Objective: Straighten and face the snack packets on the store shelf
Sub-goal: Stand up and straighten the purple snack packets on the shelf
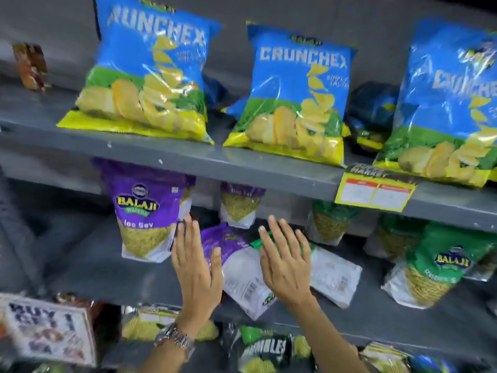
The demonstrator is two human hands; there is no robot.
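Note:
On the middle grey shelf (107,273) a purple sev packet (236,265) lies flat, back side up, between my two hands. A green packet (330,273) lies flat beside it, also back up. My left hand (196,267) is flat with fingers apart, just left of the purple packet. My right hand (285,262) rests open over the top of the green packet. An upright purple Balaji sev packet (145,211) stands at the left. An upright green Balaji packet (435,265) stands at the right. More sev packets (239,205) stand behind.
Three blue Crunchex chip bags (298,95) lean on the upper shelf (188,160), which carries a yellow price tag (373,192). Below, a "Buy 1 Get 1" sign (45,329) and dark chip bags (263,348) fill the lowest shelf.

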